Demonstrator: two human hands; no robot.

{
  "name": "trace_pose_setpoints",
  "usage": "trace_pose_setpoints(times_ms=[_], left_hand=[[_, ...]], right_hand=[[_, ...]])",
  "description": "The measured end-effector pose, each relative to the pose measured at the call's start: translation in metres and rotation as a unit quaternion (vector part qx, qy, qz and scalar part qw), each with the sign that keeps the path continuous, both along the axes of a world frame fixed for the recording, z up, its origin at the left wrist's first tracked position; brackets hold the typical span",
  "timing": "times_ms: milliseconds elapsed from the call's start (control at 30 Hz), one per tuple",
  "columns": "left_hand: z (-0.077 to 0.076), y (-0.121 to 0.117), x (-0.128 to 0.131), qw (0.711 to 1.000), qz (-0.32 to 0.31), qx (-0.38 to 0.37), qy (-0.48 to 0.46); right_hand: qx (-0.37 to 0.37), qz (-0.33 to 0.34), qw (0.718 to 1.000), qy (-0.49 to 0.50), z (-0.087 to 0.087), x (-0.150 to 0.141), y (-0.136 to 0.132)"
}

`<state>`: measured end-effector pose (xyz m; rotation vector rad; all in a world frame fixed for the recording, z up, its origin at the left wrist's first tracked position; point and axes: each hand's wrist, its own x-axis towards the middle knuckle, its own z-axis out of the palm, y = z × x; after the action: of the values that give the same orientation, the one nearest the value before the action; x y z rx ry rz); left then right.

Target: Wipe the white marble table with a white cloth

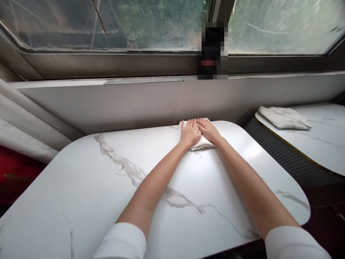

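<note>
Both arms reach forward over a white marble-patterned table (pixel 81 180) to a folded white cloth (pixel 202 145) near its far edge. My left hand (pixel 191 133) lies flat on the cloth with its fingers stretched toward the wall. Close against it, my right hand (pixel 208 129) also presses flat on the cloth, angled to the left, its fingertips meeting the left hand. Parts of the cloth show in front of and behind the hands; the rest is hidden under them.
A second marbled table (pixel 326 122) stands at the right, with another white cloth (pixel 284 117) on it. Beyond the tables are a low wall (pixel 140 104) and windows (pixel 161 25). A pale curtain (pixel 27 122) hangs at left above something red (pixel 18 176).
</note>
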<state>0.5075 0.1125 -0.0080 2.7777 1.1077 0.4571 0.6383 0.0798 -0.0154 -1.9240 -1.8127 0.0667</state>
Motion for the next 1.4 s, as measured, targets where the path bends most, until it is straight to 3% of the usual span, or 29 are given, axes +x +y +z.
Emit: trace_pose_setpoints(times_ms=[200,400,633,800,967,1133,1300,1400], left_hand=[[0.0,0.002,0.005,1.0,0.006,0.001,0.011],[0.001,-0.021,-0.003,1.0,0.008,0.005,0.013],[0.002,-0.103,-0.03,1.0,-0.022,-0.006,0.003],[0.007,-0.167,-0.057,0.995,-0.099,-0.03,-0.002],[0.011,-0.197,-0.065,0.987,-0.157,-0.033,0.007],[0.007,-0.182,-0.04,0.988,-0.153,-0.028,0.008],[0.002,-0.133,0.015,0.989,-0.147,-0.022,-0.003],[0.001,-0.104,0.052,0.991,-0.131,-0.021,-0.008]], right_hand=[[0.045,-0.011,0.999,0.019,-0.004,0.005,0.002],[0.071,-0.033,0.997,0.013,0.002,-0.011,-0.028],[0.012,-0.012,0.999,-0.035,0.01,-0.037,-0.12],[-0.019,-0.009,0.999,-0.05,0.011,-0.057,-0.201],[-0.054,-0.031,0.998,-0.009,0.015,-0.063,-0.245],[-0.074,-0.067,0.993,0.069,0.015,-0.04,-0.227],[-0.043,-0.102,0.994,0.015,0.007,0.012,-0.171],[-0.052,-0.081,0.995,-0.012,0.005,0.051,-0.136]])
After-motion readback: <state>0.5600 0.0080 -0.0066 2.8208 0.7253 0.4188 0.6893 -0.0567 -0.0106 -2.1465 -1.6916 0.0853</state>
